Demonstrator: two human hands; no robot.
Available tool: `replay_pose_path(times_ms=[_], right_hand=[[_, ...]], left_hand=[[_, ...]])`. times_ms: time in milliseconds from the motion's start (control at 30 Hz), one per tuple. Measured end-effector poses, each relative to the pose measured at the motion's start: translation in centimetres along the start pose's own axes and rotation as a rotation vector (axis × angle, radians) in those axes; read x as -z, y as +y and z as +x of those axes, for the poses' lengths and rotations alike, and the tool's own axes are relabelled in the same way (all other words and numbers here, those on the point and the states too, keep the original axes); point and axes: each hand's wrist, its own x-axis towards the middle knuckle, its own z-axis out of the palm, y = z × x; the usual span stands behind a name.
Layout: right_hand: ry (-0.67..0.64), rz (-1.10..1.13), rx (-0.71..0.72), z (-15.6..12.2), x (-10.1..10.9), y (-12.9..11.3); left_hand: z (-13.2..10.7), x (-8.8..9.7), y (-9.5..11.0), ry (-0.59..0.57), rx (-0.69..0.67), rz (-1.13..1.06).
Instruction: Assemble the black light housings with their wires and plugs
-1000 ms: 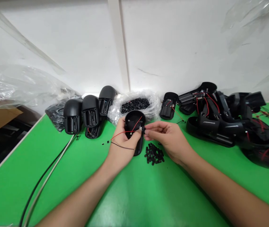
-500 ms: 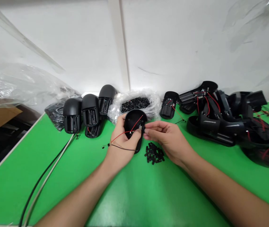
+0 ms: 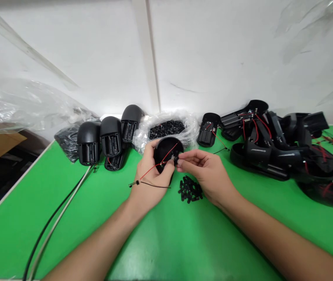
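Note:
My left hand (image 3: 152, 177) grips a black plastic housing (image 3: 166, 150) with a rounded end, holding it up off the green table. Its lower part is hidden behind that hand. A red wire (image 3: 157, 166) crosses the housing's inner face and runs out past my left thumb, and a thin black wire (image 3: 154, 185) trails beside it to a small black end piece. At the housing's right edge, my right hand (image 3: 204, 168) pinches a small metal contact (image 3: 173, 157) between thumb and forefinger. The contact is partly covered by my fingertips.
Below my right hand lies a heap of small black pieces (image 3: 189, 189). Behind the hands are a clear bag of black parts (image 3: 166, 128), several black housings (image 3: 110, 141) at left, and wired housings (image 3: 266, 150) at right. Black and white cables (image 3: 57, 222) lie at left.
The housing has turned and tilted in my left hand, so its long lower part no longer shows below the hand. The wire ends have swung left, and the black wire lies straighter.

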Motion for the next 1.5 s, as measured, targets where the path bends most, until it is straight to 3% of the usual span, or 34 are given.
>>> replay_pose_path(times_ms=[333,867,1133,1267,1500], right_hand=[[0.003,0.107,-0.037,-0.1,-0.3,0.1],[0.027,-0.074,0.096,-0.4,-0.2,0.5],[-0.008,0.008,0.028,-0.2,-0.2,0.3],[-0.066,0.049,0.019,-0.2,-0.2,0.2],[-0.147,0.012,0.109,-0.5,-0.1,0.5]], left_hand=[[0.7,-0.3,0.7,-0.01,0.075,-0.162],[0.3,-0.4,0.5,-0.016,0.107,-0.135],[0.5,0.0,1.6,-0.035,0.215,-0.212],[0.2,0.6,1.3,-0.096,0.298,-0.327],[0.2,1.7,1.5,-0.347,0.365,-0.609]])
